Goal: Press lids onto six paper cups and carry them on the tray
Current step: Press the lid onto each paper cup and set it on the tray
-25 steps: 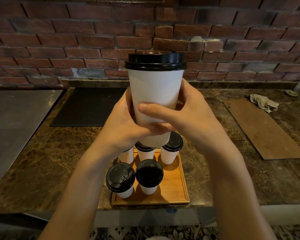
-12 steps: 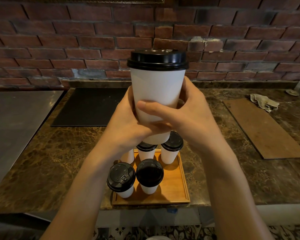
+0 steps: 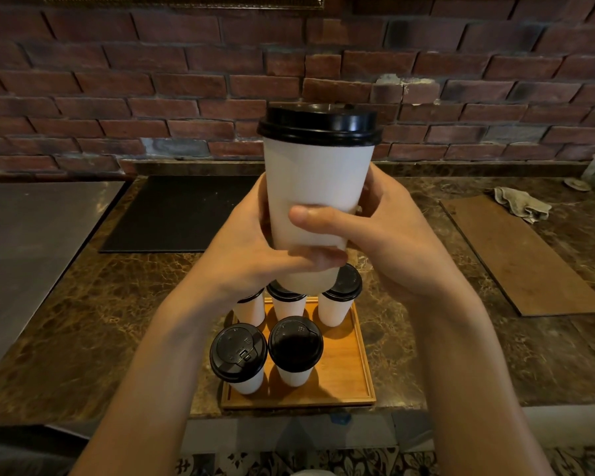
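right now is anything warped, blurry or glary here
Head view: wide lens bows the brick wall; the held cup looms large yet sharp; dim warm light; cups cast soft shadows on the tray; dull sheen on the steel counter.
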Demonstrator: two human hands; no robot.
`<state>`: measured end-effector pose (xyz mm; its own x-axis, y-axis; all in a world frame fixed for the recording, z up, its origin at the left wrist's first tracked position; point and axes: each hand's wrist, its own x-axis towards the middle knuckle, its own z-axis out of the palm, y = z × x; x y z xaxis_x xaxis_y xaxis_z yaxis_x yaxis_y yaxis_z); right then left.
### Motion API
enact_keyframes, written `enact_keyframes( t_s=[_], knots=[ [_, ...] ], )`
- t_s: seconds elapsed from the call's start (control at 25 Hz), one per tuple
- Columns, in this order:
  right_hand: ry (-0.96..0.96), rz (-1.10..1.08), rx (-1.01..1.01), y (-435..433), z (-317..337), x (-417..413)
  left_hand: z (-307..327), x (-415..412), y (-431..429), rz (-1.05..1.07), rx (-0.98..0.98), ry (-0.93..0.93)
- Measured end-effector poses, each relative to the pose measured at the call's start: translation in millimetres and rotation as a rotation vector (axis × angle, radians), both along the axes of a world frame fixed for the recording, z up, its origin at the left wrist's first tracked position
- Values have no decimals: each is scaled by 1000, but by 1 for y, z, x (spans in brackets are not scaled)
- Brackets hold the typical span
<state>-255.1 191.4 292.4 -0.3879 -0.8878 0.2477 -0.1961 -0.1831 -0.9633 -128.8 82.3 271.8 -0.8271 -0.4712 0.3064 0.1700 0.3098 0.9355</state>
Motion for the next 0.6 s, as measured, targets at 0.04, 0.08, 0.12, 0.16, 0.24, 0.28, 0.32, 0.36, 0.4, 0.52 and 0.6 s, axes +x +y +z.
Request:
enact_keyframes(
  t_s=[0.04,0.08,0.12,0.16,0.24,0.28,0.32,0.36,0.4,0.52,0.6],
  knots=[
    [10,15,9,1,0,0,-1,0,0,-12,8,-9],
    [12,34,14,1,0,0,-1,-1,1,-23,18,-13],
    [6,54,17,1,0,0,-2,-1,1,-37,30,-9],
    [-2,71,19,2,1,0,-3,0,2,-47,40,-2],
    [-2,84,21,3,2,0,-4,0,2,-41,39,17],
    [8,81,23,3,2,0,-4,0,3,-31,35,26],
    [22,72,28,3,3,1,-3,0,3,-24,40,36],
    [38,59,33,2,3,2,-3,0,3,-21,48,44],
    [55,41,36,2,3,4,-4,0,2,-13,53,50],
    [123,-63,53,1,4,12,-4,-1,3,56,16,65],
    [164,-141,63,0,5,17,-2,-4,8,107,16,89]
  ],
)
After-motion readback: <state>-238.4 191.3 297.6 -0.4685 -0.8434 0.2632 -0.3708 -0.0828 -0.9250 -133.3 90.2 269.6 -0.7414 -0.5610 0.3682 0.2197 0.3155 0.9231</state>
